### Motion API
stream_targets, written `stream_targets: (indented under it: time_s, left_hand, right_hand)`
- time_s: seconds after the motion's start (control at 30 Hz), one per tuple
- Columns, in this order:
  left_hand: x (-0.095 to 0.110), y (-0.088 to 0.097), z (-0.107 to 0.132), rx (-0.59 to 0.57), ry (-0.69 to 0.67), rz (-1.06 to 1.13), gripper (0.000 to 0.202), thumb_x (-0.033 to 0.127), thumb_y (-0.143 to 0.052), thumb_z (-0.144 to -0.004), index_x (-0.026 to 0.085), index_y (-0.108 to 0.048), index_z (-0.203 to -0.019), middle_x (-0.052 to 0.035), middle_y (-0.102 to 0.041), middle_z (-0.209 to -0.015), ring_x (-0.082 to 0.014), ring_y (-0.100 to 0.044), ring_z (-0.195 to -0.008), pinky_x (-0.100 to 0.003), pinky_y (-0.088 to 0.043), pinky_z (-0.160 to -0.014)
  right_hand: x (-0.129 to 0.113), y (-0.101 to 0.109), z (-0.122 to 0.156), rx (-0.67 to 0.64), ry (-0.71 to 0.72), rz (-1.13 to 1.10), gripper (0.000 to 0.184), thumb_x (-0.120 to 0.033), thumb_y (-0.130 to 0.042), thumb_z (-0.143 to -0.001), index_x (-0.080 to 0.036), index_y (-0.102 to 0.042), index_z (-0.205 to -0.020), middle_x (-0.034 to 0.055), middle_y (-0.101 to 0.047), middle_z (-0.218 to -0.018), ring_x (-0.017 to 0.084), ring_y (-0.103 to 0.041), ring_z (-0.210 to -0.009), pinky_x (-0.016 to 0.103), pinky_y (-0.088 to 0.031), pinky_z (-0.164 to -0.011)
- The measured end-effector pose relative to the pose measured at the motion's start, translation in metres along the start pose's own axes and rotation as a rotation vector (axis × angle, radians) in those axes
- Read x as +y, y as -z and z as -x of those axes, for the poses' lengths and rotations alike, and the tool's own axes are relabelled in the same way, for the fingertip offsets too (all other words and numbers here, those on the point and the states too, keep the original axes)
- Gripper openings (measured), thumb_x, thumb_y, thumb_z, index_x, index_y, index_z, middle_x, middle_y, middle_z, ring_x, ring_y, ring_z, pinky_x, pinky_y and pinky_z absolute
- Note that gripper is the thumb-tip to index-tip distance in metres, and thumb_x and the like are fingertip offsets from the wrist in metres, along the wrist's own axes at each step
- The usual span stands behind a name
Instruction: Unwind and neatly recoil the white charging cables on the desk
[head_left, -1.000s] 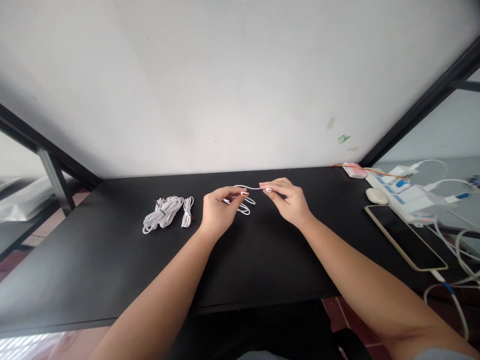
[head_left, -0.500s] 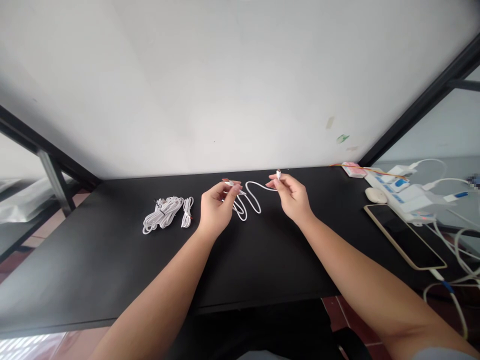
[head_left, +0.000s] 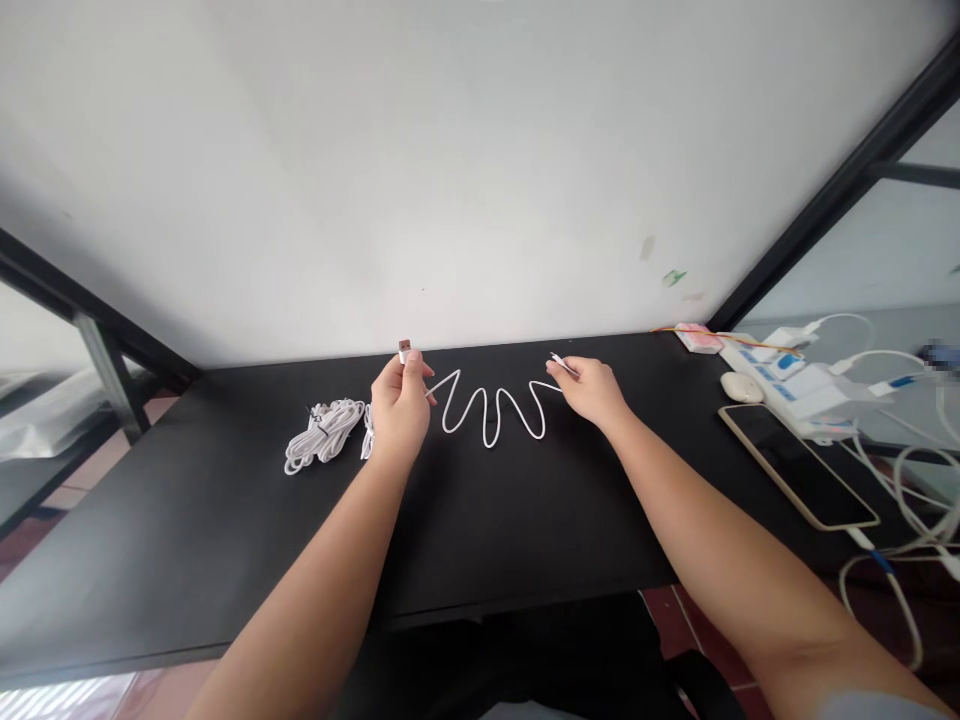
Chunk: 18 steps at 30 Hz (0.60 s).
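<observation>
I'm watching the left hand pinching a USB plug, the right hand pinching the opposite end, well apart, the white cable zigzagging crosswise between them.

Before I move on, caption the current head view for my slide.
Left hand and right hand hold opposite ends of a zigzagging white cable over a black table.

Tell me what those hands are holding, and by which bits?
A white cable, by its two ends: the left hand pinches it at the wide plug, the right hand at the thin plug.
</observation>
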<state>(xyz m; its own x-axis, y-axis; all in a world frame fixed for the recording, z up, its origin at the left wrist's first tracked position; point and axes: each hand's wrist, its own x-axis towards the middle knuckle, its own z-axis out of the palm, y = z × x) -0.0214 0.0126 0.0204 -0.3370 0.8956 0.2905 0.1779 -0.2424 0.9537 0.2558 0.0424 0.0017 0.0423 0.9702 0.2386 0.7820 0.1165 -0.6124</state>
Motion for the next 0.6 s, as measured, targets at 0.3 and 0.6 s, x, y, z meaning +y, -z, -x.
stream_targets:
  time_s: [0.3, 0.6]
  left_hand:
    - [-0.023, 0.017, -0.02, -0.383, 0.098, -0.912, 0.034, 0.055, -0.069, -0.077, 0.022, -0.064, -0.087, -0.0027, -0.063, -0.072, -0.0211, -0.062, -0.07, -0.029, -0.041, -0.062]
    - [-0.022, 0.015, -0.018, -0.537, 0.115, -1.098, 0.028, 0.049, -0.062, -0.081, 0.021, -0.059, -0.083, -0.0119, -0.072, -0.095, -0.0308, -0.068, -0.093, -0.036, -0.048, -0.075]
  right_hand:
    - [-0.002, 0.009, -0.002, -0.329, -0.157, 0.195, 0.051, -0.075, -0.067, -0.072, -0.024, -0.068, -0.078, 0.0031, -0.067, -0.07, 0.021, -0.063, -0.067, 0.029, -0.038, -0.055]
    - [-0.016, -0.002, 0.003, -0.41, -0.125, 0.29, 0.024, -0.047, -0.072, -0.075, -0.024, -0.066, -0.08, 0.0022, -0.069, -0.071, 0.019, -0.061, -0.063, 0.029, -0.035, -0.054]
